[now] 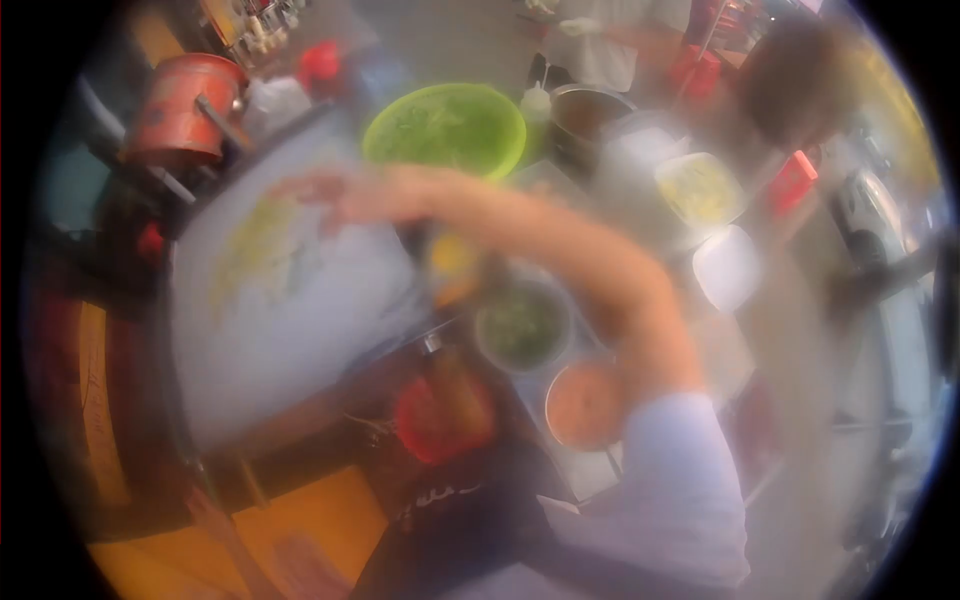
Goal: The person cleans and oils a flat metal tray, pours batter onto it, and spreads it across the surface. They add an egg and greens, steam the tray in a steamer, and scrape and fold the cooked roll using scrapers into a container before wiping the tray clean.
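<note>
My right hand (345,198) reaches over a large, flat, whitish surface (270,350) with a dark rim. Its fingers are smeared by motion, so anything held in them is hidden. Beneath and left of it, a streak of yellowish food (245,250) lies on the surface. Low at the left, my left hand (212,518) is near the front edge of that surface; its fingers are too blurred to read. Close to my right forearm are a yellow container (452,258), a bowl of chopped greens (522,325) and a bowl of orange contents (585,405).
A green basin (445,130) stands behind my forearm, beside a metal pot (590,115). An orange bucket (185,108) is at the far left. A red container (445,418) sits near my apron. At right are a tub of pale yellow food (698,190) and another person (800,80).
</note>
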Demonstrator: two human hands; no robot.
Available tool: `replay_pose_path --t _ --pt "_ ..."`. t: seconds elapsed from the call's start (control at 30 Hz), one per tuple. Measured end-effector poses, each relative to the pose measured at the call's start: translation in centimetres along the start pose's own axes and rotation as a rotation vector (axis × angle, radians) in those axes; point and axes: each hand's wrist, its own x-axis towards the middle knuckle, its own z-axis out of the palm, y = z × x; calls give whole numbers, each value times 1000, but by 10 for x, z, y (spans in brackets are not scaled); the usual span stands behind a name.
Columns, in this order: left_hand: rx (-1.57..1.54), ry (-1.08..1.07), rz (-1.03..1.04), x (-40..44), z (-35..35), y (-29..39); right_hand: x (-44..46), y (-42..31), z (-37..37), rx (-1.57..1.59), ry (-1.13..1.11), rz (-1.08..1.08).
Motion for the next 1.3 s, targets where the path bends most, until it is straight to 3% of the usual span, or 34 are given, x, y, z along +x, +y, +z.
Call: replay_pose_path --t 0.03,0.07,0.1,0.13,0.2,0.27,0.3,0.43,0.47,0.5,0.53,0.57,0.63,0.73,0.8,0.83,0.9,0.93,1.0,1.03,1.1,1.23,1.3 --pt "180 -138 8 7 -4 -19 31 35 -38 -60 107 -36" --pt "177 -142 -54 5 -11 -11 61 69 -74 -123 217 -66" --pt "167 -137 -121 3 -14 2 84 134 -129 -138 395 65" --pt "152 -126 -187 2 -17 15 65 135 -154 -594 457 272" --pt "190 -141 -154 -2 -23 32 35 235 -205 -717 333 399" --pt "207 -176 -77 -4 -22 22 18 361 -205 -1014 305 166" --pt "210 -163 -84 -9 -24 34 11 382 -196 -1104 241 180" --pt "123 -102 -64 -13 -19 29 26 358 -195 -1185 78 296" --pt "90 -118 -117 -14 -18 36 36 344 -202 -1079 62 464" --pt "52 -132 -169 -13 -21 43 40 335 -210 -1099 53 451" --pt "13 -146 -222 -15 -20 44 35 342 -225 -700 130 456" --pt "64 -1 -78 -17 -15 46 30 348 -240 -303 214 451" --pt "13 -27 -119 -17 -15 47 34 353 -242 -601 112 482" --pt "-8 -81 -187 -19 -17 50 31 385 -224 -675 -19 490" --pt "37 -36 -159 -27 -32 99 8 328 -161 -1061 -18 447" --pt "-92 -138 -325 -26 -41 119 16 387 -168 -1052 -142 432" --pt "-2 -98 -246 -27 -44 120 23 353 -168 -1134 -66 631" --pt "-4 -66 -228 -28 -39 112 18 356 -180 -1005 152 546" --pt "8 -17 -191 -30 -37 111 8 319 -198 -552 317 481" --pt "-62 -87 -241 -28 -40 114 8 283 -199 -548 329 557" --pt "-44 -21 -229 -29 -33 106 11 238 -207 -365 411 487" --pt "16 -22 -218 -29 -36 110 46 131 -201 -450 264 308" --pt "7 -46 -226 -27 -38 116 70 53 -140 -340 177 224"
